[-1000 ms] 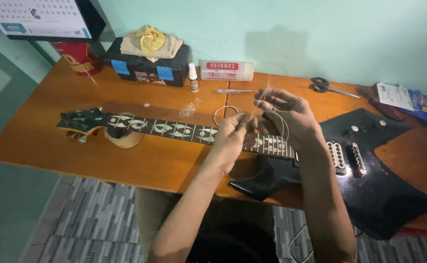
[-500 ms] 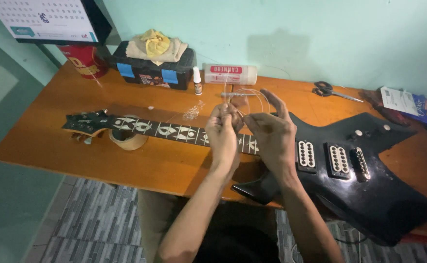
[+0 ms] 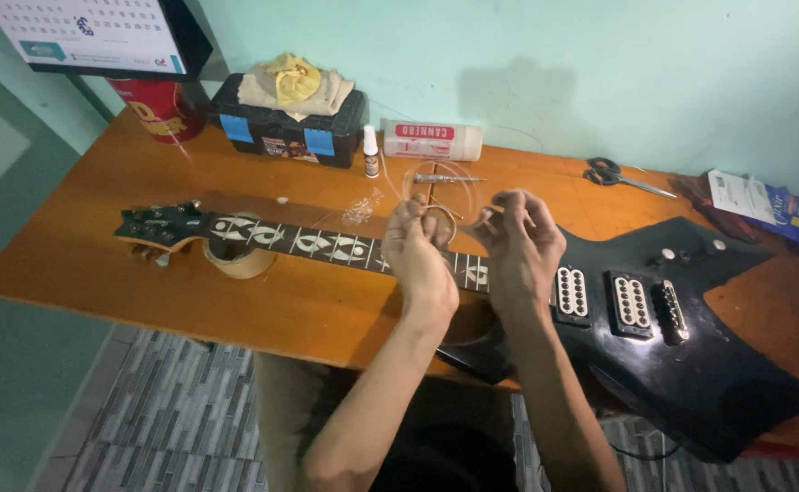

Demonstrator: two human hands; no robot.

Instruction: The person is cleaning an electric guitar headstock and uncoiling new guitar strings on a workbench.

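Both grips pinched together on a coiled guitar string [image 3: 436,214]: left hand [image 3: 420,246] and right hand [image 3: 520,244] hold it raised over the black electric guitar [image 3: 655,364], lying flat across the counter [image 3: 81,264], neck propped on a tape roll [image 3: 235,260].

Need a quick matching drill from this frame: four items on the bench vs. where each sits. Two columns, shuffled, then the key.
1 scissors
2 toolbox
3 coiled string
4 tape roll

A under the guitar neck
B far right, by the wall
C held in both hands
D back left, cloth on top

Pairs: 1-B, 2-D, 3-C, 4-A
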